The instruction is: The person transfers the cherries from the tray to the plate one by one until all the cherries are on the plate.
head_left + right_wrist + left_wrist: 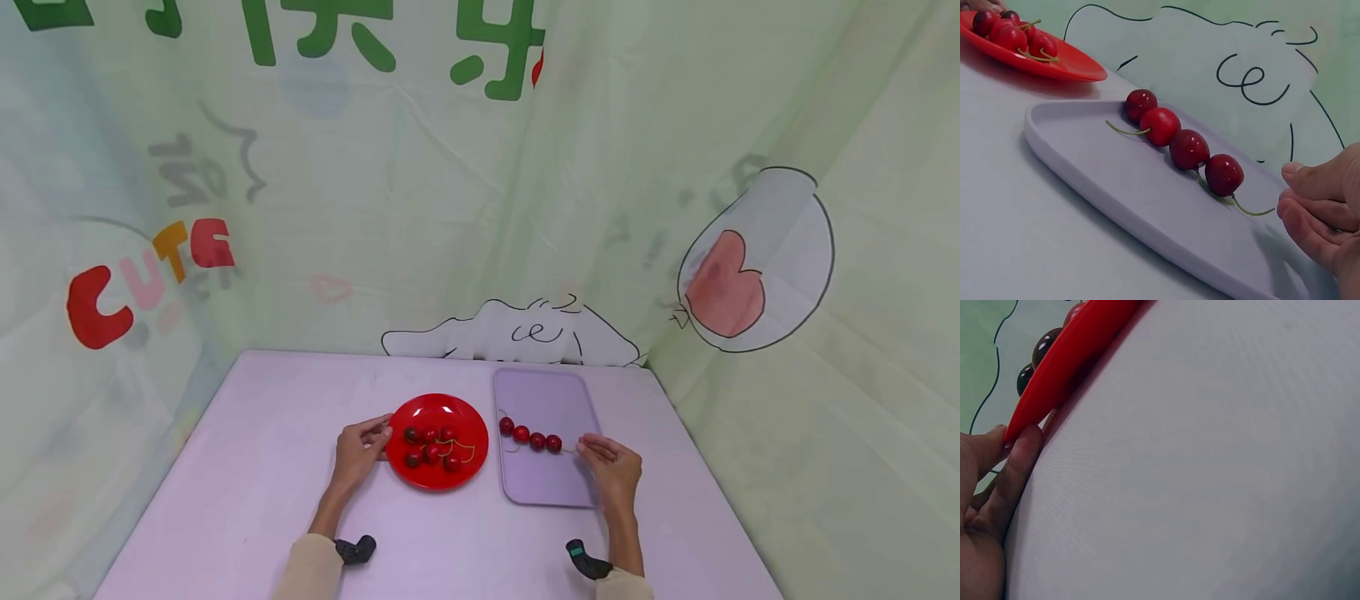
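On the left, my left hand (358, 454) pinches the near-left rim of a red plate (472, 462), thumb above and fingers beneath, as the left wrist view shows. Several dark red cherries (431, 453), some with green stems, lie on this plate. To its right, a pale purple tray (540, 483) carries a slanting row of several cherries (1189, 150) that sit close together. My right hand (613, 471) hovers over the tray's right edge. Its thumb and fingertips (1292, 167) stand slightly apart, close beside the stem tip of the row's rightmost cherry.
Plate and tray stand side by side on a table (262, 467) with a pale lilac cover, a narrow gap between them. A printed curtain (450, 208) hangs behind the table and along both sides. Dark wrist cameras (356, 550) sit on both sleeves.
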{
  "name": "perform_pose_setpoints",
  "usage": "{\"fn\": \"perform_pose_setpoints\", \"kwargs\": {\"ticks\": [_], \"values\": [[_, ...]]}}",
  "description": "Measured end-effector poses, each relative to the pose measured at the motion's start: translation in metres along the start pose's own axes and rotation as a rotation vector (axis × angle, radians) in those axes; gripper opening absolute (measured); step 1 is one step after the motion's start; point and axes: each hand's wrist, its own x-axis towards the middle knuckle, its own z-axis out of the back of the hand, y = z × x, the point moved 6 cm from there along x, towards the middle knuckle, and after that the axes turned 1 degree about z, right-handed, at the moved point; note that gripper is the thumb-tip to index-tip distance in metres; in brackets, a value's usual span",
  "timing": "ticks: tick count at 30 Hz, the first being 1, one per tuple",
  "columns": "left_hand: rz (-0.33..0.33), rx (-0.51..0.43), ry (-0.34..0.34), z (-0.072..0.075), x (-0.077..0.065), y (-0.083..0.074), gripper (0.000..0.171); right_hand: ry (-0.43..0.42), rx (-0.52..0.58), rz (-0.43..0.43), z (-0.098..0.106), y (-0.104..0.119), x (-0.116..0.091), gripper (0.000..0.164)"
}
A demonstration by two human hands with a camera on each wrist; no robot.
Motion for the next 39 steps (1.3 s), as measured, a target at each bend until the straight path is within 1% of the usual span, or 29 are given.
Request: {"fn": "perform_pose_setpoints", "kwargs": {"ticks": [2, 6, 14, 22, 26, 32, 39], "values": [[0.001, 0.000, -0.002, 0.001, 0.000, 0.000, 0.037, -0.013, -0.051, 0.010, 0.000, -0.003, 0.001, 0.032], [0.000, 0.011, -0.005, 0.000, 0.000, 0.001, 0.037, -0.026, -0.135, 0.030, -0.001, -0.002, 0.000, 0.025], [0.006, 0.016, -0.009, -0.001, 0.000, 0.000, 0.037, -0.025, -0.214, 0.054, -0.004, 0.000, 0.000, 0.019], [0.011, 0.014, -0.004, -0.002, 0.001, 0.003, 0.037, -0.057, -0.233, 0.064, -0.009, 0.002, -0.002, 0.015], [0.007, 0.017, 0.000, -0.002, 0.001, 0.003, 0.037, -0.058, -0.255, 0.053, -0.009, 0.006, -0.005, 0.014], [0.000, 0.022, -0.002, -0.002, 0.001, 0.003, 0.037, -0.059, -0.255, 0.042, -0.010, 0.011, -0.009, 0.013], [-0.005, 0.018, -0.005, -0.001, 0.000, 0.002, 0.036, -0.100, -0.249, 0.036, -0.008, 0.013, -0.011, 0.011]]}}
